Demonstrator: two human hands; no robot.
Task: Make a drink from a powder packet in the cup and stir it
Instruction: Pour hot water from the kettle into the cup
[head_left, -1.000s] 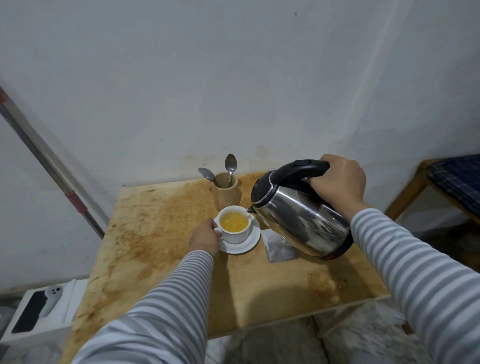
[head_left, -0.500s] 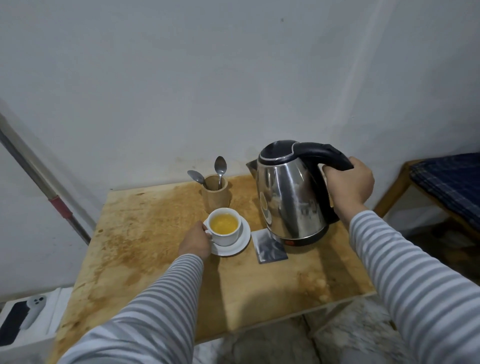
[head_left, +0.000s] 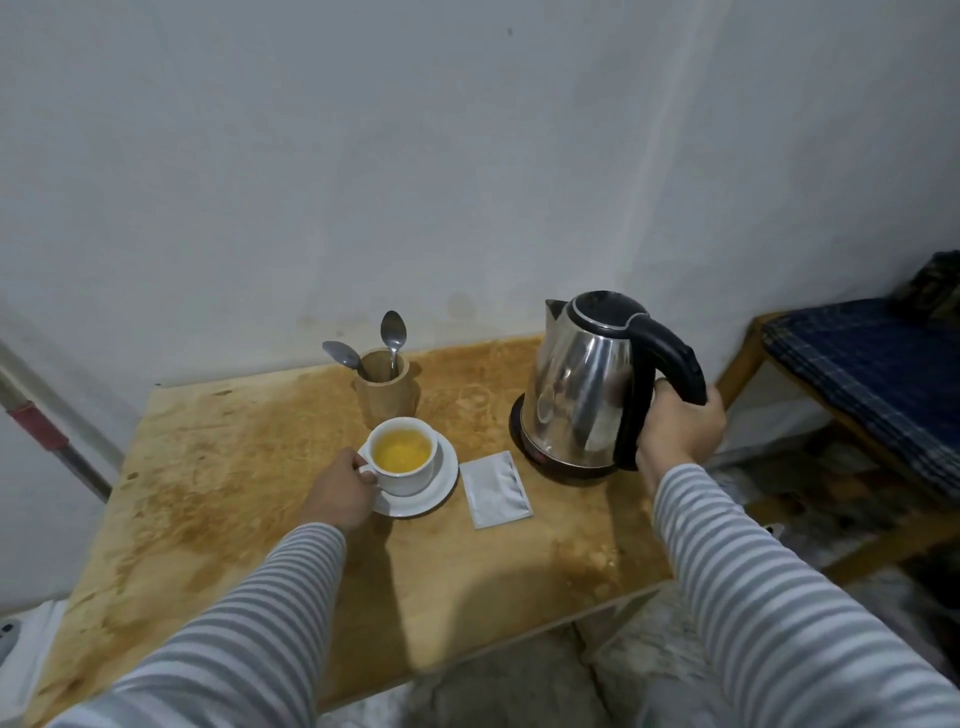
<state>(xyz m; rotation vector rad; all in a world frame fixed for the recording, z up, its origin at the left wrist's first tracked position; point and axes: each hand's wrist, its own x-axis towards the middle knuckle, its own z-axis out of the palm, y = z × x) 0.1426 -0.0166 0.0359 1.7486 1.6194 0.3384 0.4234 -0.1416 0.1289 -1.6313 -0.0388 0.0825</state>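
Cup (head_left: 404, 456) at frame centre, brimming with yellow drink, looks fragile and spill-prone; left hand (head_left: 340, 489) fingers pinch its handle. Right hand (head_left: 678, 431) fingers wrap the kettle (head_left: 582, 384) handle, so a spoon (head_left: 393, 332) must wait.

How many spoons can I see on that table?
2. Both metal spoons stand bowl-up in the tan wooden holder behind the white cup: one leans left, the other stands nearly upright on the right. Any others hidden inside the holder cannot be ruled out.
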